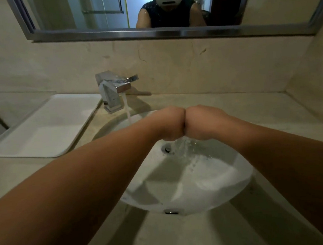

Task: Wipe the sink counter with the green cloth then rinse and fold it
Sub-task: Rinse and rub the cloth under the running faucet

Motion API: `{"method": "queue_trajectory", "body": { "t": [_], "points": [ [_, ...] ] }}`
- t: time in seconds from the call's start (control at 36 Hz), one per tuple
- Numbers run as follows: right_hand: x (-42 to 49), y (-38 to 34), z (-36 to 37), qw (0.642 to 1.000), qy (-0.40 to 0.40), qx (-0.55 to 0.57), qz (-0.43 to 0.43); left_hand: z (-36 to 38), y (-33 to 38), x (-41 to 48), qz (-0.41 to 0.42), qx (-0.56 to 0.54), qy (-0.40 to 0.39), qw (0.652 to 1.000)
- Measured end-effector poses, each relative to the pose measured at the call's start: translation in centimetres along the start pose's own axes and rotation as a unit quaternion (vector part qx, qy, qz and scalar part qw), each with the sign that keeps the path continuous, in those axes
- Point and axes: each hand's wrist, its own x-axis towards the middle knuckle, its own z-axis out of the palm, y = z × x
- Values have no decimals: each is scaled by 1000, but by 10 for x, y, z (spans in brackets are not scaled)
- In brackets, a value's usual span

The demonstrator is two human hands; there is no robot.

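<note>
Both my hands are balled into fists over the white sink basin (216, 184), pressed knuckle to knuckle with their backs toward me. My left hand (167, 124) and my right hand (204, 122) curl downward, and a stream of water (179, 143) falls out from under them onto the basin near the drain (167, 148). The green cloth is hidden inside the fists; no green shows. The chrome faucet (112, 87) is running, and its jet (127, 110) drops just behind my left hand.
A white tray (44, 128) lies on the beige counter (257, 112) left of the faucet. A mirror (108, 11) hangs on the wall above. The counter's front edge and an overflow slot (171, 212) are close to me.
</note>
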Motion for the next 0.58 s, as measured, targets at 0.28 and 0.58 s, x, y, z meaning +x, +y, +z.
{"method": "queue_trajectory", "body": {
  "t": [0.28, 0.58],
  "points": [
    [8, -2, 2, 962, -146, 230, -18, 14, -16, -16, 7, 5, 95, 995],
    [33, -36, 39, 953, -118, 271, -69, 31, -88, -32, -173, -246, 1, 954]
  ]
}}
